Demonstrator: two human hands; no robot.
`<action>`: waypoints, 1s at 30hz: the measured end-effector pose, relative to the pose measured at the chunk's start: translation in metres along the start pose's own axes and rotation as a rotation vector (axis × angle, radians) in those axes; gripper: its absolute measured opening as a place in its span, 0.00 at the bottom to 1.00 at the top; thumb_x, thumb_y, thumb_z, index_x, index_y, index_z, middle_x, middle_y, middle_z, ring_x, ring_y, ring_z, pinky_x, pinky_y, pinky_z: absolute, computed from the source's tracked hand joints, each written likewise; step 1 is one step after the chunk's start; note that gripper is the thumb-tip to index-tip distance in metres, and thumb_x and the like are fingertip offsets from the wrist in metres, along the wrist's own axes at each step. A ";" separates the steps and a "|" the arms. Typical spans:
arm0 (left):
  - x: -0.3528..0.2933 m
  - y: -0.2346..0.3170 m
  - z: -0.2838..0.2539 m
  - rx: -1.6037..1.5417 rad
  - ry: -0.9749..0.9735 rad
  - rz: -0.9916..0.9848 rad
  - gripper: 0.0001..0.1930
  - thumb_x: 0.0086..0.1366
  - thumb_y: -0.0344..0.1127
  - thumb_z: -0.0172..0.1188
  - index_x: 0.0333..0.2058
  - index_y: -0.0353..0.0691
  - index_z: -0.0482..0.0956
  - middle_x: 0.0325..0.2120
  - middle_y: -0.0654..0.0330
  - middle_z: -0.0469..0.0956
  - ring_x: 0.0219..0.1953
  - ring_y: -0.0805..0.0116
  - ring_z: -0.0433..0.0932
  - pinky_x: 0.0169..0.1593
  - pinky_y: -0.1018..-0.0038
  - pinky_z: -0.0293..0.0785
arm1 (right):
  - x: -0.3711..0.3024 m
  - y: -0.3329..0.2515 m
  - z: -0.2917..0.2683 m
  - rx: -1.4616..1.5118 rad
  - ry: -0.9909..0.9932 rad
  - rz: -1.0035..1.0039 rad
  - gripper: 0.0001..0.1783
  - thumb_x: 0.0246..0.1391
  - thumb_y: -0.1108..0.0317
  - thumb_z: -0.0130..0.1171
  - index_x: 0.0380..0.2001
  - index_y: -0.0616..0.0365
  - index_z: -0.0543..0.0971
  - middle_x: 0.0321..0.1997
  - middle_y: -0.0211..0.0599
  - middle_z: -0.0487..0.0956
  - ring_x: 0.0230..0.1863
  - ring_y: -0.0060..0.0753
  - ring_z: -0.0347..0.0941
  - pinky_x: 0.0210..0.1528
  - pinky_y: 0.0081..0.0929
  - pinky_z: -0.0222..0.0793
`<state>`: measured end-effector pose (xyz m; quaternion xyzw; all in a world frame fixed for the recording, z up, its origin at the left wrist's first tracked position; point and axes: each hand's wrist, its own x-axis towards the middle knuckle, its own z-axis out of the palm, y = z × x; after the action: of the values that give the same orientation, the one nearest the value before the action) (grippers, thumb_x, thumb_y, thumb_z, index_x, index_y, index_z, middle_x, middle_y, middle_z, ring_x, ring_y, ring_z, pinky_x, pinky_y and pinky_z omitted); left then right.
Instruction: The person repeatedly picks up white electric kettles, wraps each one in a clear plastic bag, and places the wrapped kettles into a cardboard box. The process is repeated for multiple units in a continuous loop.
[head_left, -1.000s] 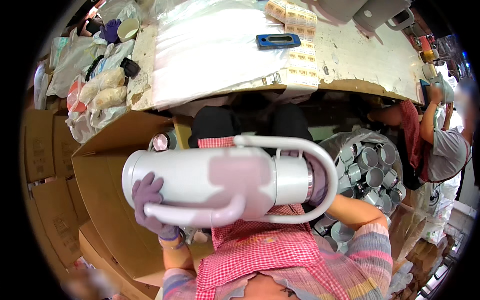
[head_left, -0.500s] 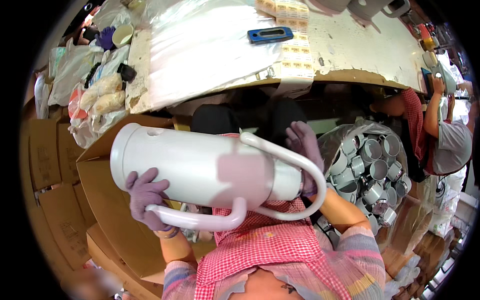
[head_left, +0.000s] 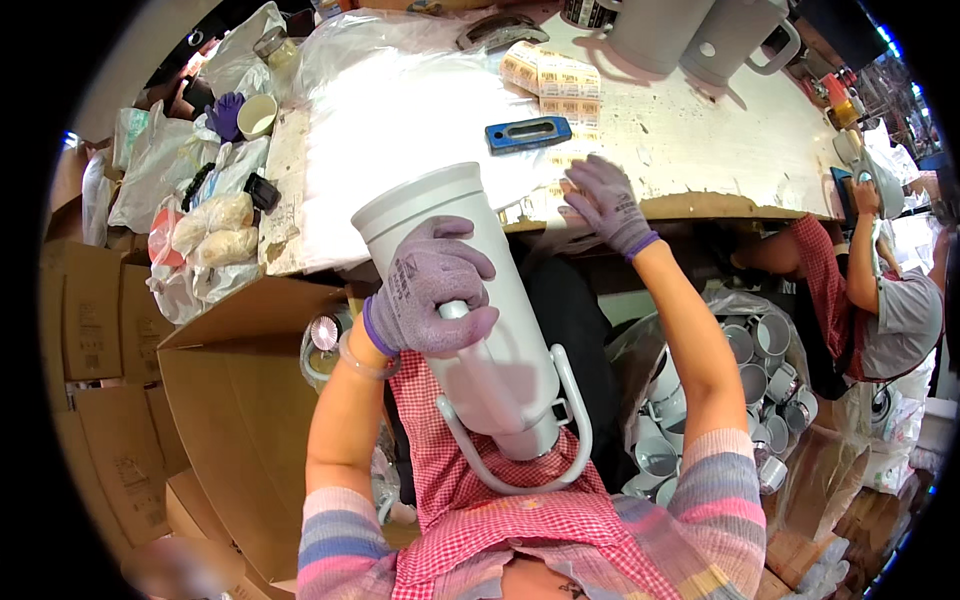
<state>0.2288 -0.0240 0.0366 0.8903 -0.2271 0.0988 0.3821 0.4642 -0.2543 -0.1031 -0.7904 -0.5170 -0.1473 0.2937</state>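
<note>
A large light-grey insulated jug lies tilted over my lap. Its wide end points up and away, resting at or just above the table edge, and its narrow lidded end with a loop handle points toward my checked apron. My left hand, in a purple glove, is wrapped around the jug's side handle. My right hand, also gloved, reaches over the table edge beside a strip of printed labels. Its fingers are extended, and I see nothing held in them. The strip's near end is partly behind that hand.
A blue slotted tool lies on the white table. More grey jugs stand at its far right. A plastic-lined container of grey mugs is at my right, an open cardboard box at my left. Another person sits further right.
The jug has swung from lying crosswise to pointing away from me. My left hand now grips its side handle. My right hand has left the lid end and moved up to the table edge.
</note>
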 end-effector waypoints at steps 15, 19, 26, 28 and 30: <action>-0.047 -0.083 -0.007 -0.114 0.752 -0.597 0.17 0.72 0.40 0.49 0.46 0.32 0.79 0.39 0.58 0.81 0.39 0.73 0.76 0.46 0.76 0.72 | 0.000 0.003 -0.009 0.303 -0.279 0.302 0.09 0.40 0.61 0.73 0.27 0.47 0.85 0.34 0.28 0.83 0.46 0.37 0.76 0.52 0.35 0.69; -0.046 -0.086 -0.003 -0.156 0.770 -0.622 0.14 0.72 0.37 0.50 0.44 0.32 0.80 0.35 0.60 0.81 0.37 0.75 0.74 0.44 0.77 0.72 | -0.026 0.001 -0.002 0.228 -0.097 0.058 0.11 0.39 0.63 0.73 0.26 0.52 0.82 0.38 0.33 0.83 0.47 0.40 0.78 0.53 0.37 0.70; -0.043 -0.079 -0.009 -0.201 0.740 -0.576 0.14 0.71 0.35 0.51 0.47 0.34 0.80 0.34 0.62 0.80 0.36 0.76 0.73 0.43 0.77 0.72 | -0.013 0.001 -0.001 0.186 -0.188 0.172 0.16 0.37 0.61 0.75 0.32 0.51 0.84 0.34 0.35 0.82 0.42 0.41 0.77 0.49 0.38 0.71; -0.040 -0.072 -0.014 -0.214 0.739 -0.542 0.15 0.71 0.33 0.50 0.52 0.34 0.78 0.37 0.62 0.80 0.37 0.77 0.74 0.44 0.79 0.72 | -0.015 0.009 0.002 0.281 -0.213 0.233 0.14 0.36 0.62 0.75 0.30 0.50 0.85 0.33 0.34 0.82 0.40 0.40 0.77 0.48 0.37 0.71; -0.035 -0.049 -0.028 -0.334 0.706 -0.681 0.16 0.71 0.31 0.49 0.54 0.35 0.77 0.39 0.61 0.81 0.37 0.77 0.74 0.43 0.80 0.72 | -0.016 0.009 0.005 0.354 -0.216 0.285 0.13 0.36 0.63 0.75 0.29 0.50 0.85 0.33 0.33 0.82 0.40 0.40 0.77 0.48 0.36 0.71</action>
<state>0.2219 0.0374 0.0127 0.7529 0.2054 0.2258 0.5830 0.4650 -0.2656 -0.1183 -0.8027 -0.4466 0.0736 0.3883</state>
